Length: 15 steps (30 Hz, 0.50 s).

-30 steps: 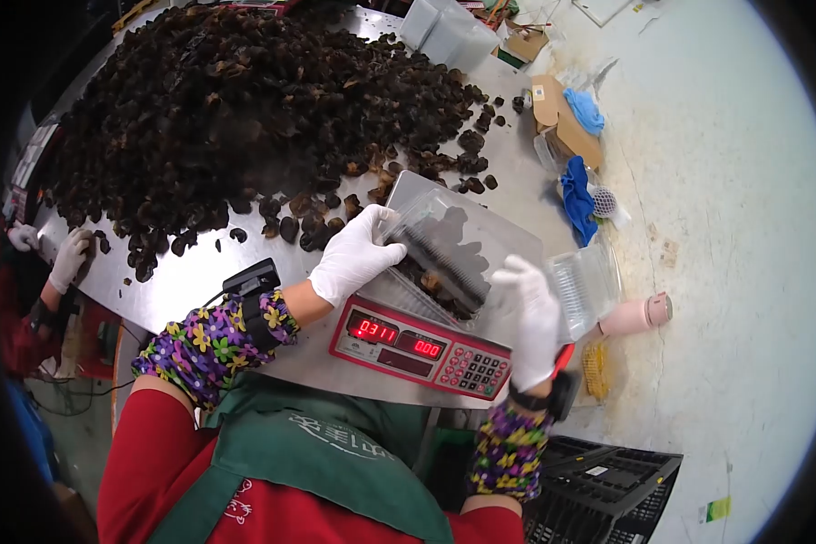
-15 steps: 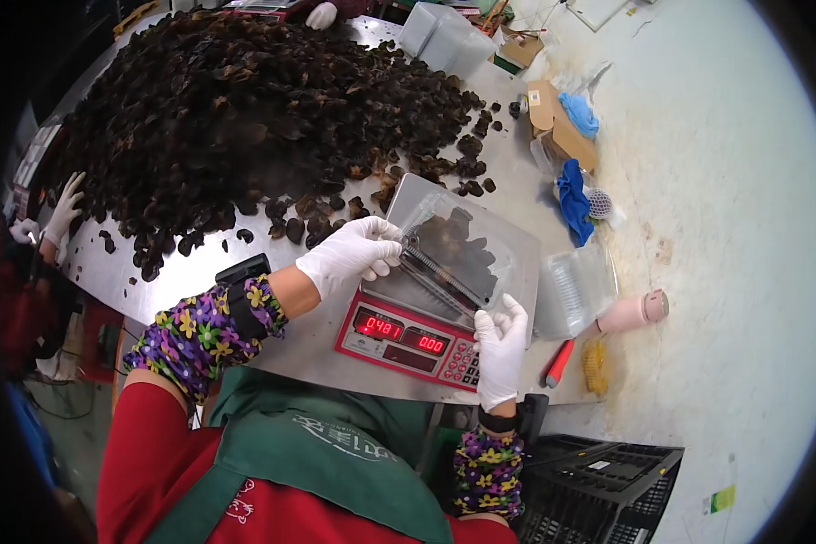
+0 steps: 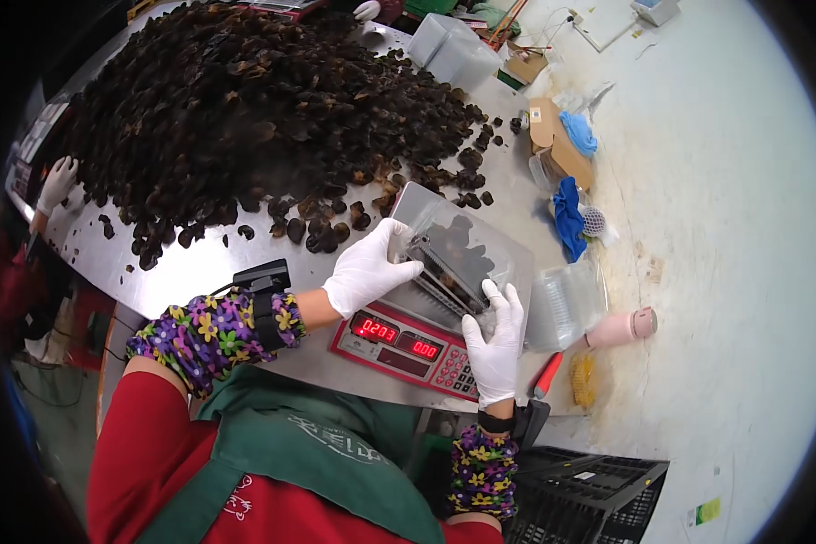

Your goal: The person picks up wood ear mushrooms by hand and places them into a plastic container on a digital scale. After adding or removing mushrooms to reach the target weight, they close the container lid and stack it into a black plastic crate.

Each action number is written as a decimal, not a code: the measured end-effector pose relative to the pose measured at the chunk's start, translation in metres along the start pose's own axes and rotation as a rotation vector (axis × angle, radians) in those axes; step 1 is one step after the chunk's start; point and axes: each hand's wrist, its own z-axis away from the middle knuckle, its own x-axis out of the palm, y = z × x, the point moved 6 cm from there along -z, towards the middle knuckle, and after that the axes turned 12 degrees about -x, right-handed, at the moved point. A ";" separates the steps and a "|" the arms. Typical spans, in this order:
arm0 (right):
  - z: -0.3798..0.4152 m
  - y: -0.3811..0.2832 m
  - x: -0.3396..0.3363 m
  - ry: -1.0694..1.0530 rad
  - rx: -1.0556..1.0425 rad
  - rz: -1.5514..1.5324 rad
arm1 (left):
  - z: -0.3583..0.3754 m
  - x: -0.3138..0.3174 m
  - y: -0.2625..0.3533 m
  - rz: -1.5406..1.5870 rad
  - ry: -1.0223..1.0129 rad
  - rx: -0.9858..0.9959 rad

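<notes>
Between the two gloved hands, on the steel pan of the red digital scale [image 3: 408, 349], lies a clear plastic clamshell box [image 3: 453, 258] with dark dried mushrooms inside it. The left hand [image 3: 367, 269] grips the box's near-left edge with curled fingers, and the right hand [image 3: 496, 340] presses flat on its near-right corner, fingers spread over the lid seam. The lid looks lowered over the contents, but I cannot tell whether it has snapped shut all round. The scale's display is lit with red digits.

By this judgement the filling and weighing of this box are done, and what is left is closing it fully and taking it off the pan. Beyond the left hand a great heap of dried mushrooms [image 3: 236, 109] covers most of the metal table [image 3: 199, 272], so much stock remains unpacked. Just right of the right hand sits a stack of empty clear boxes [image 3: 567, 304], with a pink cup [image 3: 621, 328] beyond it. A co-worker's gloved hand [image 3: 56, 183] rests at the far left table edge.
</notes>
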 end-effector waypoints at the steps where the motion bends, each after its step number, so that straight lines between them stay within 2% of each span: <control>1: 0.001 0.002 0.001 0.019 0.074 -0.139 | -0.002 0.000 0.001 -0.018 0.061 0.029; 5: 0.006 0.010 0.004 0.058 0.137 -0.233 | -0.019 0.004 -0.009 -0.022 0.106 -0.016; 8: 0.007 0.005 0.001 0.059 0.076 -0.126 | -0.037 0.008 -0.024 0.079 0.039 -0.058; 10: 0.009 0.006 0.000 0.044 0.039 -0.093 | -0.036 0.010 -0.021 0.376 -0.173 -0.019; 14: 0.010 0.008 -0.002 0.010 -0.030 -0.041 | -0.030 -0.008 -0.020 0.499 -0.397 -0.332; 15: 0.009 0.007 -0.002 -0.004 -0.032 -0.037 | -0.028 -0.007 -0.022 0.496 -0.400 -0.333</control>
